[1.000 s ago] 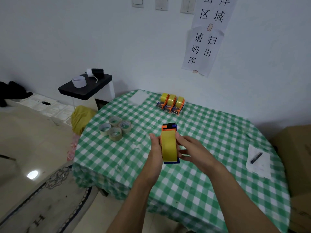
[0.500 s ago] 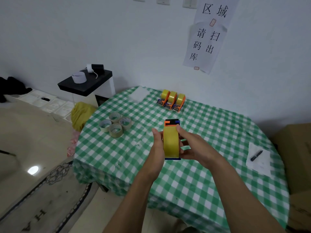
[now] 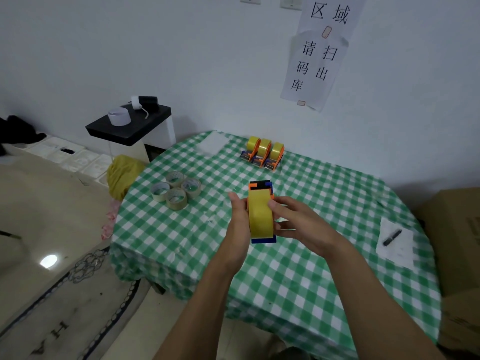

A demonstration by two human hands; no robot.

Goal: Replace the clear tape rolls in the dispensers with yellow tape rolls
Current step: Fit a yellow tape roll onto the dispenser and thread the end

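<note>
Left hand (image 3: 237, 224) and right hand (image 3: 298, 224) both clamp the dispenser (image 3: 262, 187), held in front of the loaded trio (image 3: 263, 153); roll (image 3: 260, 216) looks seated. Best to press it square on the hub, then thread the end

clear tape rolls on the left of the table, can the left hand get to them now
Likely not yet: the left hand holds the dispenser. The path looks free, only bare tablecloth before the clear tape rolls.

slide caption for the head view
Left hand and right hand hold a dispenser with a yellow roll over the table
</note>
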